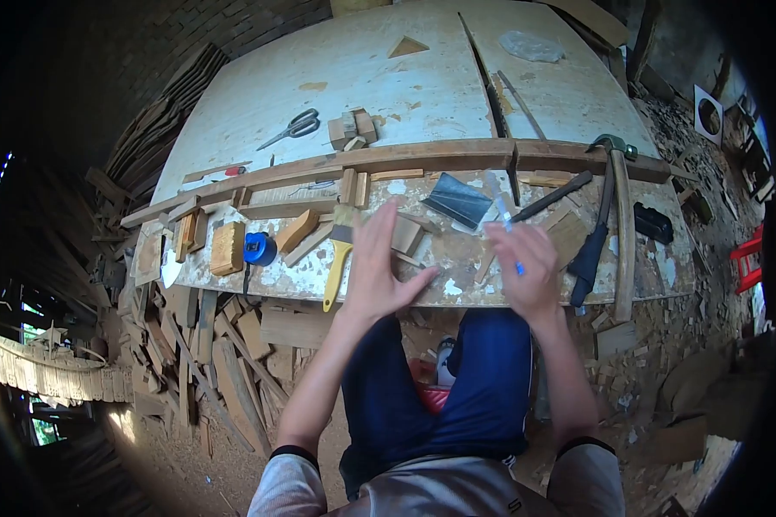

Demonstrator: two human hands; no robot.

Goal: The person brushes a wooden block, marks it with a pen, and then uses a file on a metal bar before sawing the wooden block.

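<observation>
Right hand (524,257) gripping pen (507,215), left hand (378,263) (open) near edge

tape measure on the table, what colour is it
The tape measure is mostly bright blue, seen in the head view.

One pair of scissors (303,125), one blue tape measure (259,249), one yellow-handled brush (337,267), one wooden triangle (408,46), one plastic bag (532,46)
</observation>
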